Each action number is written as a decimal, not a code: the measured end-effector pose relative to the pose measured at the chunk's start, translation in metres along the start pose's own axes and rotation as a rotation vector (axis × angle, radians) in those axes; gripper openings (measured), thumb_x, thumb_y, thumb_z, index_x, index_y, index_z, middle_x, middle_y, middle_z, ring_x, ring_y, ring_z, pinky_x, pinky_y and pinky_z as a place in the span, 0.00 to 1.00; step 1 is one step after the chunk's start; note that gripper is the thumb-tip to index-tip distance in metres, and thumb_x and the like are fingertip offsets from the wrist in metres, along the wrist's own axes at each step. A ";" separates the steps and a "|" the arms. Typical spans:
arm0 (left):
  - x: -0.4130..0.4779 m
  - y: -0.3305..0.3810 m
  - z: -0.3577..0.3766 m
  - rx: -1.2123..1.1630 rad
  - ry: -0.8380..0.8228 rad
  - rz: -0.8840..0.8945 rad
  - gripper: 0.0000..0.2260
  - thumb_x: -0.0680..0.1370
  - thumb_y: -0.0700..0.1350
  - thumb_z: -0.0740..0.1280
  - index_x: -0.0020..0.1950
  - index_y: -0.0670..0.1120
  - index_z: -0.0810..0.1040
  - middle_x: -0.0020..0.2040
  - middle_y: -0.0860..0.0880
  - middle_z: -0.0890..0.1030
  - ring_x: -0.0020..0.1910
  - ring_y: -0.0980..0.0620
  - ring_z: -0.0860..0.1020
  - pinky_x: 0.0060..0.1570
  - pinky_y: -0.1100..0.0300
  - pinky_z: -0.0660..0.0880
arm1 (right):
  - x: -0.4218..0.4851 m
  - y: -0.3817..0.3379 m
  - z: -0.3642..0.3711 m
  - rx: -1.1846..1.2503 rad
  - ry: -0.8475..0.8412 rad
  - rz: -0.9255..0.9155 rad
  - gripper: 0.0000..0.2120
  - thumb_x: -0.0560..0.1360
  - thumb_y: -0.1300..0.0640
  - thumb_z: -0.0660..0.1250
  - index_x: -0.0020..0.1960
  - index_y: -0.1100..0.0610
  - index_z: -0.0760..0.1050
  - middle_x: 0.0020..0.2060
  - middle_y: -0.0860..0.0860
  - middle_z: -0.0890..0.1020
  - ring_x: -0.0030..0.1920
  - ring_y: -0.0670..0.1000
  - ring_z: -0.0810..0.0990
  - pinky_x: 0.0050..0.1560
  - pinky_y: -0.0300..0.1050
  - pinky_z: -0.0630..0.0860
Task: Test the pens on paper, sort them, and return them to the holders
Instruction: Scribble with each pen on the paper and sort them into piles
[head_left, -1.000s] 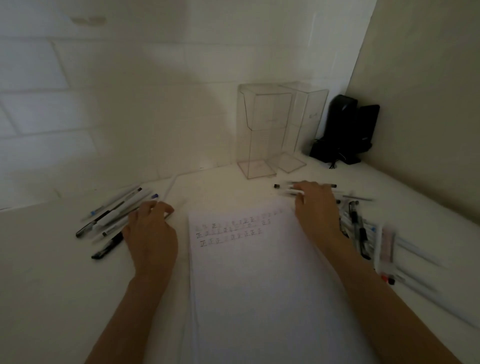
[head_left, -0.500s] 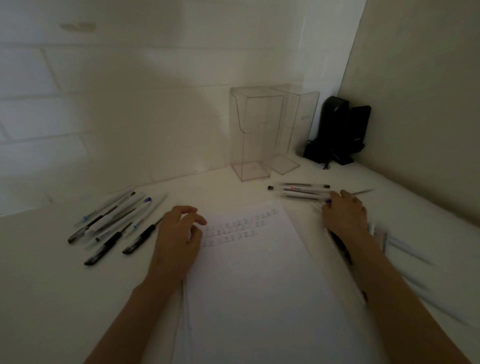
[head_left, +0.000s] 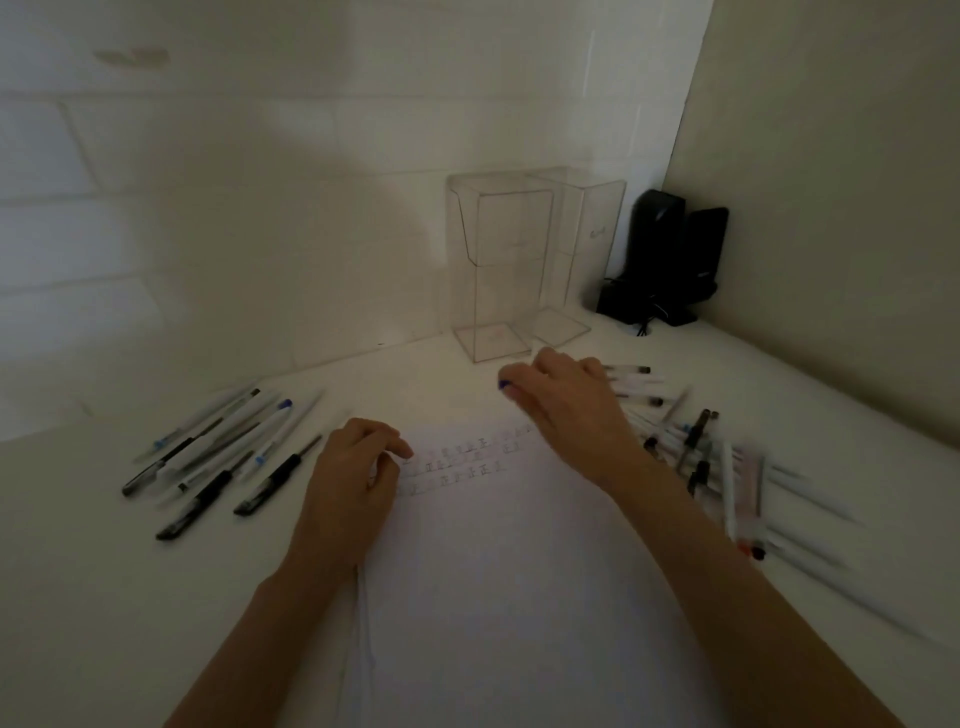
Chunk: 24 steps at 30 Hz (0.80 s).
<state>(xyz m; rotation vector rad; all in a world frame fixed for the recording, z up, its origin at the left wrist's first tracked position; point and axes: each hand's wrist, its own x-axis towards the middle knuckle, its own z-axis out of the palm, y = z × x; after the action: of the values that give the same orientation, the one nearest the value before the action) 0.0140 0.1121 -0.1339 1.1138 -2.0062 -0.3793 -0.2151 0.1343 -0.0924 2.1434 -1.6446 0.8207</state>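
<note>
A white sheet of paper (head_left: 519, 582) lies in front of me with three rows of small test marks near its top. My left hand (head_left: 353, 473) rests on the sheet's upper left corner, fingers loosely curled and holding nothing. My right hand (head_left: 566, 410) hovers at the sheet's upper right corner and pinches a pen (head_left: 504, 385). Only the pen's blue end shows at the fingertips. Several pens (head_left: 218, 457) lie fanned out left of the paper. Another pile of pens (head_left: 722, 467) lies to the right. Two clear holders (head_left: 498, 270) stand empty at the back.
A black device (head_left: 670, 260) with a cable sits in the far right corner against the walls. A few pens (head_left: 631, 370) lie just behind my right hand. The white table (head_left: 104, 597) meets walls at the back and right.
My right hand has moved from the right pile up and left to the sheet's top corner, with a blue pen end now at its fingertips. My left hand has stayed on the paper.
</note>
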 end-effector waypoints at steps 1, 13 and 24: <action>0.000 -0.001 0.000 0.001 -0.001 0.002 0.11 0.69 0.36 0.57 0.41 0.45 0.78 0.46 0.50 0.75 0.48 0.49 0.73 0.47 0.68 0.62 | -0.001 -0.005 0.002 -0.046 0.002 -0.048 0.18 0.78 0.44 0.52 0.48 0.53 0.77 0.36 0.50 0.76 0.36 0.52 0.74 0.43 0.49 0.68; -0.004 0.014 -0.003 -0.136 -0.117 -0.023 0.13 0.74 0.56 0.60 0.56 0.55 0.74 0.50 0.62 0.77 0.51 0.64 0.73 0.49 0.80 0.61 | 0.008 -0.043 -0.011 1.135 0.140 0.392 0.18 0.78 0.46 0.58 0.32 0.53 0.65 0.28 0.50 0.65 0.30 0.46 0.64 0.35 0.41 0.64; -0.005 0.009 0.005 0.013 -0.176 0.116 0.14 0.77 0.56 0.56 0.51 0.49 0.75 0.41 0.58 0.74 0.41 0.61 0.70 0.44 0.75 0.64 | -0.005 -0.056 0.026 1.144 -0.073 0.613 0.14 0.79 0.55 0.62 0.35 0.56 0.74 0.25 0.45 0.74 0.27 0.42 0.70 0.32 0.34 0.66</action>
<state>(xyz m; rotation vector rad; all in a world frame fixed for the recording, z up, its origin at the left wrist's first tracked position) 0.0064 0.1210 -0.1338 0.9952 -2.2185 -0.4171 -0.1560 0.1396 -0.1112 2.2202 -2.2110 2.3375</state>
